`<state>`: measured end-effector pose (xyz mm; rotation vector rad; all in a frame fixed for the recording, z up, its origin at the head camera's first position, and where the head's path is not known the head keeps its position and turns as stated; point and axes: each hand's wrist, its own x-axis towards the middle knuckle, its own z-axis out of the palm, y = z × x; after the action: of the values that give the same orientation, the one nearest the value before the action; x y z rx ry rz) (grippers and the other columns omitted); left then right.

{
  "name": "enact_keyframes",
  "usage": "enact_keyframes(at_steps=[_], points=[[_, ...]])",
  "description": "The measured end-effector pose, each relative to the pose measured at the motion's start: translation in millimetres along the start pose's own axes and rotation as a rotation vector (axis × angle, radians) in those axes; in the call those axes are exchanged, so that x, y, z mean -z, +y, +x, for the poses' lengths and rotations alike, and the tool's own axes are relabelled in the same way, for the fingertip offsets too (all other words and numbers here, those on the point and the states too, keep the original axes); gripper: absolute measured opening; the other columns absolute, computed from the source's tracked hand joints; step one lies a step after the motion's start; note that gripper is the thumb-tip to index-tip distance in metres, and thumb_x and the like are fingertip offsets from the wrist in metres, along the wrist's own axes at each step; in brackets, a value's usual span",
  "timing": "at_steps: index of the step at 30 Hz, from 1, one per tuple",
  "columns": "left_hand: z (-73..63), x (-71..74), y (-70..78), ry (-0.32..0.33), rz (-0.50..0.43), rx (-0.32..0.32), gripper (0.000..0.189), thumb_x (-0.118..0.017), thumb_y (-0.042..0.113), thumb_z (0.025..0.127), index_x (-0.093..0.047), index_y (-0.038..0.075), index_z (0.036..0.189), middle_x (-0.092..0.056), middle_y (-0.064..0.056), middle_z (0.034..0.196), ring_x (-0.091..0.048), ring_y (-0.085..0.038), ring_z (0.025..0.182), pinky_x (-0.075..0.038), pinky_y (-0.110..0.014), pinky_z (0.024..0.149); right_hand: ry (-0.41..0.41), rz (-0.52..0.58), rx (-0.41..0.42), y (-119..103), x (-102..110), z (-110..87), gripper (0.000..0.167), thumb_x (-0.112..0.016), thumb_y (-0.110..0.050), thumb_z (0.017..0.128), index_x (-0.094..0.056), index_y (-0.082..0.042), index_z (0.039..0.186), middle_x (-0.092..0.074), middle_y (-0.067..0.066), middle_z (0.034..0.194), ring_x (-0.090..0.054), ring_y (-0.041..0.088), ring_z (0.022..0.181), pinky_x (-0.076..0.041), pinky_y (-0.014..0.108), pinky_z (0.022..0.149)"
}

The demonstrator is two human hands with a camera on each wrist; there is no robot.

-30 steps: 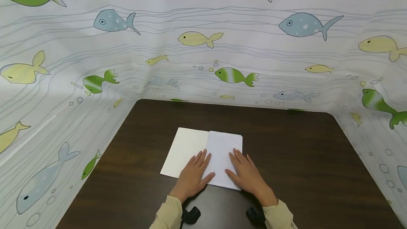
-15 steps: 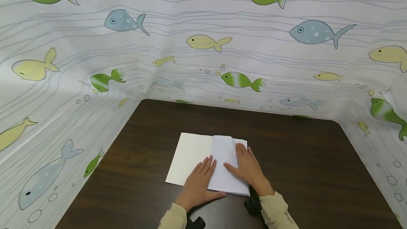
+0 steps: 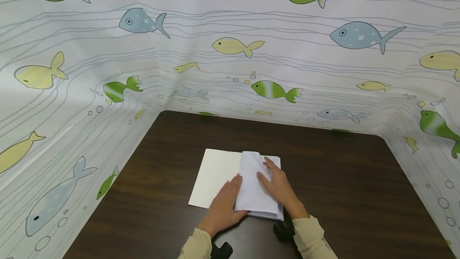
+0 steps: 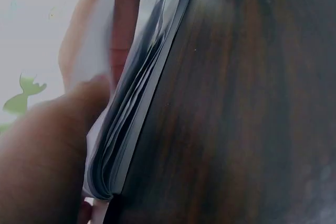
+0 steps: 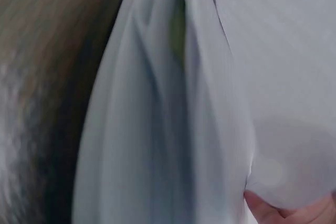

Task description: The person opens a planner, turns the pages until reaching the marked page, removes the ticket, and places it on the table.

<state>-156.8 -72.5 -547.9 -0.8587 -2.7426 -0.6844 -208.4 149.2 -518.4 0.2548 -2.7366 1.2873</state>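
Note:
An open lined notebook [image 3: 215, 175] lies on the dark table. My left hand [image 3: 223, 205] rests with extended fingers along its gutter, the thumb at the lower edge. On the right side, my right hand [image 3: 278, 185] holds a loose page [image 3: 253, 195] near its outer edge, thumb over it and fingers past the edge. That page bows up from the sheets below. In the left wrist view, the lower edge of the stacked pages [image 4: 118, 135] fans apart, with the left thumb [image 4: 94, 95] beside it. Blurred page edges [image 5: 157, 119] fill much of the right wrist view.
A dark wood table [image 3: 345, 195] surrounds the notebook. White sheeting [image 3: 201, 7] printed with fish stands along the back and sides. Black wrist devices [image 3: 221, 251] sit under both wrists, below tan sleeves [image 3: 197, 245].
The right hand's flat fingers have bent around the page edge, and the page has lifted and shifted left. The left hand first slid downward, then drew its thumb in at the lower edge.

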Motion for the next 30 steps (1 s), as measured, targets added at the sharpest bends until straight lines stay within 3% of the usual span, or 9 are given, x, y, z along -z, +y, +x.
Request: enact_keyframes(at_steps=[4, 8, 12, 16, 19, 21, 23, 26, 30], points=[[0.3, -1.9, -0.2, 0.071, -0.102, -0.024, 0.093, -0.079, 0.027, 0.085, -0.033, -0.01, 0.156, -0.04, -0.024, 0.16, -0.038, -0.032, 0.149, -0.031, -0.053, 0.121, 0.057, 0.178, -0.12, -1.6, 2.8, -0.3, 0.06, -0.049, -0.03, 0.111, -0.035, 0.002, 0.158, -0.048, 0.029, 0.152, -0.043, 0.043, 0.144, -0.033, 0.06, 0.118], [2.5, -0.4, 1.6, 0.155, -0.163, -0.055, 0.099, -0.083, 0.018, 0.079, -0.03, -0.003, 0.159, -0.038, -0.024, 0.161, -0.036, -0.033, 0.151, -0.032, -0.062, 0.118, 0.07, 0.232, -0.256, 0.9, 5.4, -0.3, 0.067, -0.025, -0.044, 0.114, -0.02, -0.001, 0.164, -0.027, 0.027, 0.165, -0.025, 0.044, 0.153, -0.018, 0.06, 0.124], [6.1, 5.0, 2.5, 0.283, -0.134, -0.074, 0.11, -0.088, 0.009, 0.067, -0.029, 0.001, 0.16, -0.04, -0.022, 0.16, -0.038, -0.032, 0.15, -0.03, -0.058, 0.12, 0.069, 0.325, -0.265, 3.1, 4.2, 3.3, 0.068, -0.018, -0.045, 0.114, -0.015, 0.002, 0.164, -0.023, 0.03, 0.165, -0.024, 0.044, 0.153, -0.018, 0.055, 0.125], [9.4, 9.2, 2.9, 0.451, -0.079, -0.108, 0.1, -0.081, 0.003, 0.07, -0.032, -0.005, 0.158, -0.041, -0.025, 0.158, -0.041, -0.035, 0.146, -0.023, -0.052, 0.124, 0.07, 0.376, -0.249, 4.3, 3.2, 5.6, 0.063, -0.028, -0.034, 0.115, -0.014, 0.005, 0.163, -0.027, 0.034, 0.162, -0.029, 0.044, 0.151, -0.023, 0.053, 0.124], [11.8, 9.1, 2.9, 0.585, -0.022, -0.114, 0.086, -0.068, -0.007, 0.074, -0.036, -0.01, 0.154, -0.041, -0.029, 0.156, -0.044, -0.041, 0.141, -0.021, -0.05, 0.124, 0.034, 0.251, -0.218, 7.1, 3.5, 4.3, 0.068, -0.047, -0.024, 0.111, -0.015, 0.007, 0.162, -0.024, 0.031, 0.164, -0.028, 0.044, 0.152, -0.023, 0.054, 0.123], [12.5, 8.6, 2.5, 0.635, 0.05, -0.065, 0.084, -0.061, -0.014, 0.073, -0.038, -0.009, 0.153, -0.039, -0.03, 0.157, -0.044, -0.043, 0.141, -0.021, -0.052, 0.123, 0.006, 0.173, -0.185, 9.1, 2.6, 3.0, 0.074, -0.056, -0.018, 0.106, -0.015, 0.008, 0.162, -0.023, 0.03, 0.165, -0.027, 0.043, 0.152, -0.024, 0.054, 0.123], [12.6, 7.9, 1.6, 0.644, 0.122, 0.002, 0.087, -0.056, -0.021, 0.068, -0.044, -0.004, 0.152, -0.036, -0.029, 0.159, -0.04, -0.045, 0.143, -0.021, -0.058, 0.122, -0.023, 0.116, -0.155, 10.6, 2.3, 2.1, 0.077, -0.059, -0.017, 0.104, -0.014, 0.01, 0.161, -0.02, 0.03, 0.166, -0.022, 0.044, 0.154, -0.021, 0.056, 0.124], [11.6, 7.6, 0.2, 0.6, 0.209, 0.096, 0.09, -0.057, -0.026, 0.063, -0.056, 0.007, 0.147, -0.034, -0.026, 0.162, -0.035, -0.044, 0.148, -0.022, -0.067, 0.119, -0.046, 0.073, -0.132, 11.3, 3.2, 1.0, 0.079, -0.059, -0.018, 0.103, -0.014, 0.01, 0.161, -0.017, 0.031, 0.167, -0.017, 0.045, 0.155, -0.019, 0.058, 0.124], [11.5, 6.1, -0.8, 0.473, 0.204, 0.072, 0.086, -0.063, -0.028, 0.062, -0.068, 0.013, 0.137, -0.041, -0.02, 0.161, -0.038, -0.038, 0.149, -0.028, -0.066, 0.118, -0.048, 0.048, -0.098, 11.1, 5.4, -0.5, 0.077, -0.06, -0.016, 0.103, -0.016, 0.012, 0.16, -0.02, 0.033, 0.165, -0.019, 0.047, 0.154, -0.019, 0.06, 0.123]])
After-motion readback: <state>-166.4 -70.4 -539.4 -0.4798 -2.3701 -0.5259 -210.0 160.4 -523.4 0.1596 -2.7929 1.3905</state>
